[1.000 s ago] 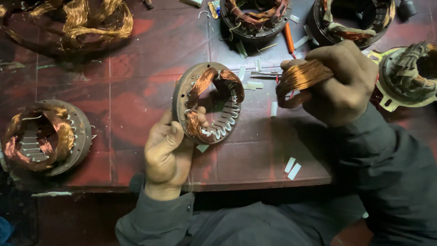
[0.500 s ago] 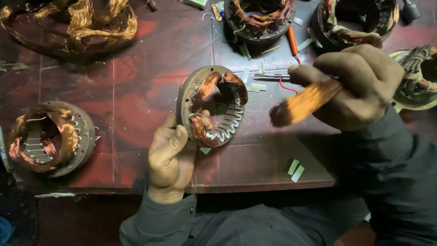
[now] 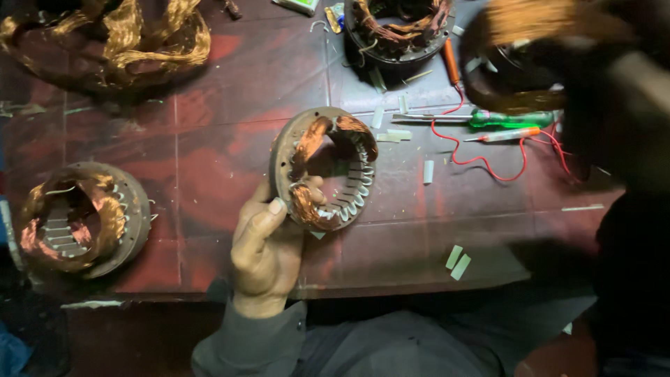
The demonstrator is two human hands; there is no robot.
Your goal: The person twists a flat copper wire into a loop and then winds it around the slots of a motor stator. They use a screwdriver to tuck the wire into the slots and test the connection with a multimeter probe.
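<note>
the left hand (image 3: 264, 246) is closed on the near left edge of a round metal motor ring (image 3: 322, 167), with the thumb on its rim. the ring stands tilted on the red tabletop (image 3: 209, 160), near the middle, with shiny copper wire (image 3: 307, 204) packed in some of its slots and other slots bare.

the right hand (image 3: 593, 49) is up at the far right and very blurry. it seems to hold a bunch of copper wire (image 3: 530, 17), but i cannot tell how tight the grip is.

other things lie about. another wound ring (image 3: 77, 220) sits at the left edge. a loose heap of old wire (image 3: 125, 35) is at the far left. one more ring (image 3: 399, 28) is at the far side. a green screwdriver (image 3: 502, 119) and a thin red lead (image 3: 481, 157) lie to the right of the held ring. small pale paper strips (image 3: 457, 262) are near the front edge.

what could go wrong? the ring is held by one hand only and it leans, so it could roll or tip over if the thumb slips. the thin wire could get bent or scratched on the sharp slot edges. the red lead lies close, so the wire bunch could catch on it and pull the screwdriver along.
</note>
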